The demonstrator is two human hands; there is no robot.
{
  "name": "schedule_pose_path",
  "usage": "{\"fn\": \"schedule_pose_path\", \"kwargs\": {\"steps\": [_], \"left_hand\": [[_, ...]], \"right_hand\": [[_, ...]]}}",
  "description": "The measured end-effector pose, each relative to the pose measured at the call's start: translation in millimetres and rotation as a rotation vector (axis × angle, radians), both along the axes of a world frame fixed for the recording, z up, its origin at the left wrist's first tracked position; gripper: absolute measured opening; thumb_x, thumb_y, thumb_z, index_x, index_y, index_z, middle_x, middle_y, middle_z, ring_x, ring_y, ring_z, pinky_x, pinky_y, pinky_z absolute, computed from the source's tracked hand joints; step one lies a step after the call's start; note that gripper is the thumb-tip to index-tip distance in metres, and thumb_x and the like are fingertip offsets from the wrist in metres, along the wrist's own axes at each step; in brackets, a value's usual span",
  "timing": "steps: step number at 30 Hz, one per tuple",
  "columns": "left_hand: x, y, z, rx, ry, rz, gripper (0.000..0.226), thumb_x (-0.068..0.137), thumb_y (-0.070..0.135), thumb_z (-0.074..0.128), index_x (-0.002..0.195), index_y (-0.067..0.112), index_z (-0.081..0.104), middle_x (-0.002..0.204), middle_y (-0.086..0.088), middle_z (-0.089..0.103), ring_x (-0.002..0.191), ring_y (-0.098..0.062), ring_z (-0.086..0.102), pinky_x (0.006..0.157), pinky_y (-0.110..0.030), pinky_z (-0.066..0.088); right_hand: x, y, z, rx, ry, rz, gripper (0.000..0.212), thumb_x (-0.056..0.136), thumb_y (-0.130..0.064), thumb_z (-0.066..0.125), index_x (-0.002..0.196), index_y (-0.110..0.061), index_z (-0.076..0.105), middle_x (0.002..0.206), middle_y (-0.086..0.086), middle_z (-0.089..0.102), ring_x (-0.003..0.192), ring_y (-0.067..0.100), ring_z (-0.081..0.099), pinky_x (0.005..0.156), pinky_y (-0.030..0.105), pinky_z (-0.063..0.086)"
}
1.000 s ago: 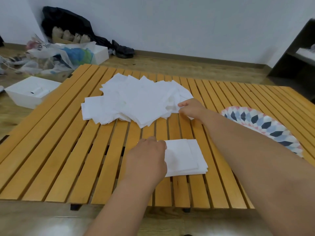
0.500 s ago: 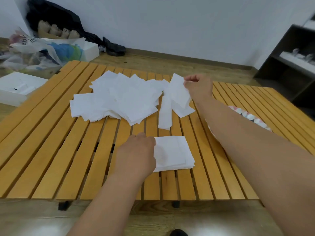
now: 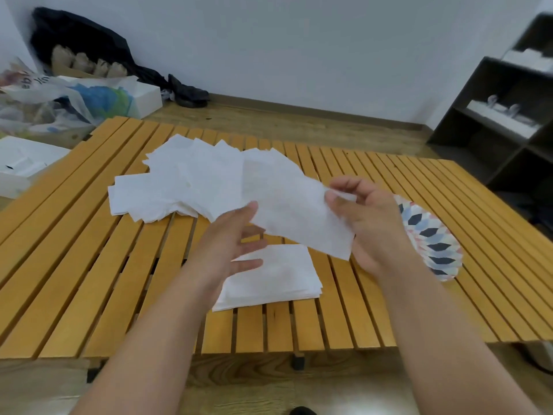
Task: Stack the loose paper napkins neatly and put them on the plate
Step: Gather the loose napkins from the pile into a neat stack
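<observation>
Table: a low table [image 3: 89, 265] of orange-yellow wooden slats with dark gaps between them fills the middle of the frame, its near edge along the lower part.
Loose napkins: a spread heap of white paper napkins [image 3: 179, 181] lies on the slats, centre-left of the frame.
Neat stack: a squared pile of napkins [image 3: 278, 280] rests on the table at centre, partly behind the left hand.
Held napkin: one white napkin [image 3: 287, 205] is lifted above the stack, stretched between both hands.
Right hand: the right hand [image 3: 368, 223] has its grip pinched on the napkin's right edge.
Left hand: the left hand [image 3: 230, 244] has fingers spread apart, thumb touching the napkin's lower left edge.
Plate: a patterned paper plate [image 3: 431, 235] sits on the table at centre-right, partly hidden by the right hand.
Room: white wall, wooden floor, dark shelving [image 3: 505, 115] upper right, plastic bags [image 3: 59, 100] and white boxes [image 3: 18, 163] upper left.
</observation>
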State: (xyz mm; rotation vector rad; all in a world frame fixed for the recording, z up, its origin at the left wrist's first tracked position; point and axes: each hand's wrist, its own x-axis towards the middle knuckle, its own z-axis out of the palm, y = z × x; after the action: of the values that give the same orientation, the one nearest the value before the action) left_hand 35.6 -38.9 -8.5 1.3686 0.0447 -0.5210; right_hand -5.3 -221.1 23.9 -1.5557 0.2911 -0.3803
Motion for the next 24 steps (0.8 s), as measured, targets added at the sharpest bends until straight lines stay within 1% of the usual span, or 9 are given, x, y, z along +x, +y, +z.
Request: {"fn": "schedule_pose_path", "kwargs": {"steps": [2, 4, 8, 13, 15, 16, 19, 22, 24], "left_hand": [[-1, 4, 3, -0.079, 0.030, -0.046, 0.027, 0.089, 0.038, 0.059, 0.109, 0.021, 0.059, 0.101, -0.010, 0.071, 0.090, -0.027, 0.072, 0.083, -0.045, 0.056], [-2, 6, 2, -0.021, -0.007, -0.019, 0.023, 0.086, 0.031, 0.066, 0.105, 0.018, 0.062, 0.097, -0.010, 0.072, 0.081, -0.027, 0.074, 0.079, -0.041, 0.058], [2, 12, -4, 0.122, -0.089, 0.075, 0.007, 0.086, 0.024, 0.069, 0.086, 0.018, 0.070, 0.089, 0.001, 0.074, 0.069, -0.019, 0.073, 0.070, -0.034, 0.060], [3, 23, -6, 0.237, -0.141, 0.086, 0.008, 0.083, 0.018, 0.072, 0.079, 0.012, 0.068, 0.083, -0.001, 0.072, 0.060, -0.012, 0.071, 0.054, -0.021, 0.058], [1, 26, -8, 0.257, -0.140, 0.094, 0.011, 0.082, 0.016, 0.073, 0.081, 0.006, 0.067, 0.085, -0.004, 0.073, 0.059, -0.012, 0.071, 0.052, -0.020, 0.057], [0, 27, -9, 0.267, -0.136, 0.097, 0.014, 0.082, 0.015, 0.073, 0.085, 0.003, 0.067, 0.086, -0.007, 0.073, 0.059, -0.013, 0.071, 0.052, -0.020, 0.057], [0, 29, -10, 0.316, -0.139, 0.117, 0.022, 0.081, 0.014, 0.074, 0.088, -0.004, 0.064, 0.091, -0.011, 0.072, 0.069, -0.019, 0.070, 0.050, -0.019, 0.057], [0, 32, -7, 0.434, -0.171, 0.099, 0.019, 0.081, 0.014, 0.074, 0.081, 0.000, 0.061, 0.095, -0.009, 0.069, 0.067, -0.021, 0.071, 0.050, -0.024, 0.058], [0, 32, -8, 0.579, -0.190, 0.025, 0.023, 0.082, 0.018, 0.073, 0.077, 0.000, 0.060, 0.091, -0.008, 0.070, 0.061, -0.021, 0.073, 0.059, -0.034, 0.060]], "right_hand": [[-4, 3, -13, -0.010, 0.036, 0.025, 0.017, 0.086, -0.002, 0.064, 0.092, -0.018, 0.067, 0.095, -0.003, 0.065, 0.083, 0.012, 0.062, 0.066, 0.025, 0.055], [-4, 4, -22, -0.051, 0.067, 0.043, 0.018, 0.085, -0.001, 0.064, 0.093, -0.016, 0.067, 0.097, -0.001, 0.066, 0.088, 0.015, 0.062, 0.070, 0.027, 0.054], [0, -2, -33, -0.060, 0.110, 0.047, 0.020, 0.085, -0.001, 0.066, 0.096, -0.018, 0.068, 0.105, 0.003, 0.068, 0.096, 0.019, 0.063, 0.077, 0.032, 0.056], [1, -9, -46, -0.059, 0.179, 0.060, 0.018, 0.087, -0.007, 0.065, 0.099, -0.021, 0.065, 0.103, 0.001, 0.068, 0.091, 0.014, 0.063, 0.066, 0.023, 0.050], [1, -11, -50, -0.025, 0.320, 0.137, 0.022, 0.089, -0.019, 0.065, 0.109, -0.024, 0.059, 0.109, 0.001, 0.067, 0.091, 0.015, 0.064, 0.062, 0.024, 0.049], [0, -12, -53, 0.008, 0.384, 0.199, 0.030, 0.088, -0.023, 0.067, 0.116, -0.025, 0.056, 0.113, 0.003, 0.066, 0.093, 0.016, 0.065, 0.063, 0.026, 0.050], [1, -15, -59, 0.070, 0.435, 0.326, 0.054, 0.079, -0.018, 0.075, 0.126, -0.028, 0.049, 0.118, 0.005, 0.064, 0.103, 0.023, 0.065, 0.074, 0.033, 0.055], [3, -16, -61, -0.023, 0.351, 0.284, 0.049, 0.078, -0.009, 0.076, 0.115, -0.031, 0.053, 0.117, 0.001, 0.063, 0.105, 0.022, 0.063, 0.079, 0.037, 0.056], [5, -14, -64, -0.182, 0.286, 0.205, 0.037, 0.079, -0.009, 0.074, 0.105, -0.028, 0.056, 0.115, -0.003, 0.060, 0.102, 0.021, 0.062, 0.079, 0.039, 0.056]]}}
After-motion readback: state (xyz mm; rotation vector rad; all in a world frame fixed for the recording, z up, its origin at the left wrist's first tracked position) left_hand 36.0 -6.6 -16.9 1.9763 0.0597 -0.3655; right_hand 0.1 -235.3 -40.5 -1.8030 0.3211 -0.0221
